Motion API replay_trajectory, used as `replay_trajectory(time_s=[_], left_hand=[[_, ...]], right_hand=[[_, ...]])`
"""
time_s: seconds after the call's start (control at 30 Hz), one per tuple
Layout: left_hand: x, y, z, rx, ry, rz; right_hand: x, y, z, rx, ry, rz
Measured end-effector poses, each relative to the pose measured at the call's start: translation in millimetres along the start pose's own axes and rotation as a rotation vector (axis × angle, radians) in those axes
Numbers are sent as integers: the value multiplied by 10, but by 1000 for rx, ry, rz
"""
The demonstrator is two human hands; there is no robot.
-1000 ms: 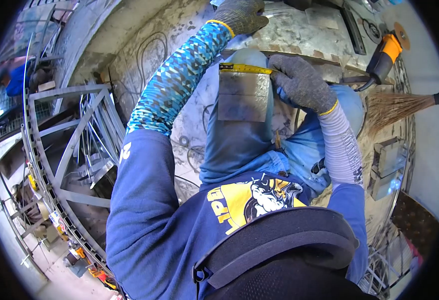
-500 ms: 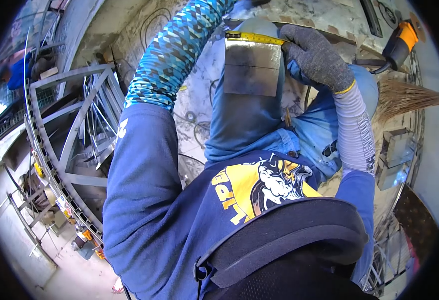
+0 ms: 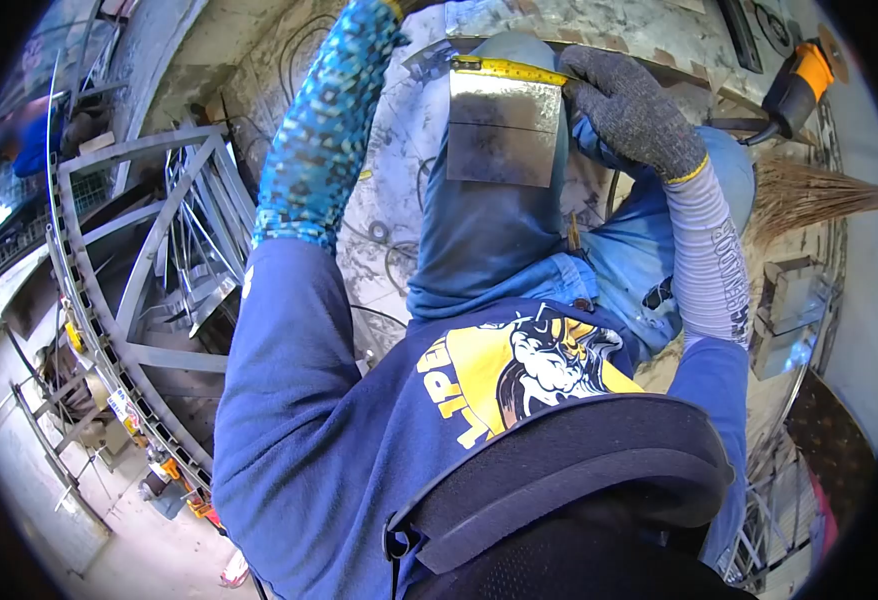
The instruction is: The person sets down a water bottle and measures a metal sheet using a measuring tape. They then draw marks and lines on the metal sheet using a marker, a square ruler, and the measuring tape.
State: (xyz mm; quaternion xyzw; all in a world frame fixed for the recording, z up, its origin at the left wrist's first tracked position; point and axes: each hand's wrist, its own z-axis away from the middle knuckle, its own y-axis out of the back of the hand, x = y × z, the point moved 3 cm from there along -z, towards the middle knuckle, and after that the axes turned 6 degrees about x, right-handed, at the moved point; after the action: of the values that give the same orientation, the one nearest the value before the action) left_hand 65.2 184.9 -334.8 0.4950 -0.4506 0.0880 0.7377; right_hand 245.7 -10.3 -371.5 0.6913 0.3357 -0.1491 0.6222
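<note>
My right hand (image 3: 629, 108), in a grey glove, is closed on the right end of a yellow measuring tape (image 3: 509, 70). The tape lies across the upper edge of a square metal piece (image 3: 501, 145) on my left thigh. A thin dark line crosses the metal from side to side. Only a sliver of my left hand (image 3: 419, 4) shows at the top edge, beyond the patterned sleeve; its fingers are hidden. A blurred dark thing (image 3: 429, 62) lies by the tape's left end, too smeared to name.
An orange and black angle grinder (image 3: 799, 88) stands at the upper right, above a straw broom (image 3: 819, 200). Curved metal frames (image 3: 174, 200) fill the left side. Box-like metal pieces (image 3: 791, 300) lie at the right. A person in blue (image 3: 29, 140) is at the far left.
In the last half second my left sleeve has shifted left, and the blurred dark thing has appeared by the tape. Since the first frame, my left hand has moved largely out of view.
</note>
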Motion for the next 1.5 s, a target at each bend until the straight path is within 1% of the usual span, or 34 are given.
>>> replay_trajectory(time_s=[0.03,0.1,0.13,0.17,0.2,0.23,0.27,0.3,0.37,0.4,0.43,0.5,0.53,0.57,0.6,0.63,0.7,0.73,0.77,0.8,0.83,0.87,0.93,0.97,1.0,1.03,1.1,1.13,1.2,1.23,1.3,1.33,1.4,1.5], left_hand=[[7,49,127,-1,-1,-3],[-55,198,407,147,74,337],[-163,270,553,145,72,335],[-321,371,712,206,33,395],[-455,454,866,266,-5,456],[-475,494,994,326,-41,518],[-236,524,1190,360,-30,575],[48,525,1448,396,-16,633],[363,324,1800,358,-117,809],[374,211,1942,353,-91,837],[389,88,2035,325,-111,954],[440,-180,2181,391,-34,958],[311,-301,2236,418,-87,909],[259,-311,2261,478,-88,789],[125,-309,2221,612,-140,584],[149,-269,2147,737,-191,379],[157,-228,2065,876,-77,336],[45,-227,1954,834,-45,465],[-48,-227,1855,788,-13,593],[-101,-255,1804,734,-43,645],[-119,-262,1746,731,-48,646],[-133,-282,1692,708,-21,491],[-152,-371,1619,612,50,417],[-174,-373,1612,605,49,423],[-188,-378,1606,508,-57,307],[-234,-418,1605,478,-71,331],[-326,-501,1607,417,-96,379],[-332,-497,1612,406,-56,387],[-323,-488,1610,394,-17,394],[-313,-495,1609,386,25,396],[-305,-529,1606,377,67,400],[-291,-543,1602,395,44,407],[-284,-535,1609,415,22,414],[-285,-503,1603,351,66,374]], right_hand=[[-5,0,7,16,56,41],[-17,9,7,35,111,80],[-32,22,0,0,166,128],[-44,28,-1,-35,221,177],[-47,24,2,-32,218,177],[-39,16,-2,-23,142,120],[-26,12,-12,-13,68,64],[-22,4,-19,-14,67,63],[6,-21,-23,-35,-3,4],[6,-30,-6,-45,-4,1],[6,-26,-3,-30,-9,1],[-2,-11,3,-16,-9,-7],[-15,10,2,-19,44,42],[-35,7,-7,-20,96,89],[-18,-8,-35,-29,14,31],[-19,-12,-33,-24,19,28],[-86,19,26,72,206,105],[-130,55,-8,78,213,106],[-146,77,-69,-38,49,12],[-141,74,-90,-155,-119,-84],[-145,78,-88,-150,-120,-81],[-142,75,-73,-108,-119,-88],[-90,21,-23,-66,-125,-92],[-52,-11,-6,-7,-39,-55],[-17,-19,12,50,48,-16],[-8,-10,14,48,42,-14],[-60,-4,17,69,182,-17],[-110,3,13,75,229,-20],[-135,35,-3,115,-11,-113],[-149,60,-25,116,-12,-113],[-145,57,-52,-23,-87,-224],[-135,50,-45,-23,-87,-223],[-128,24,-15,-4,22,-233],[-95,-11,9,79,150,-193]])
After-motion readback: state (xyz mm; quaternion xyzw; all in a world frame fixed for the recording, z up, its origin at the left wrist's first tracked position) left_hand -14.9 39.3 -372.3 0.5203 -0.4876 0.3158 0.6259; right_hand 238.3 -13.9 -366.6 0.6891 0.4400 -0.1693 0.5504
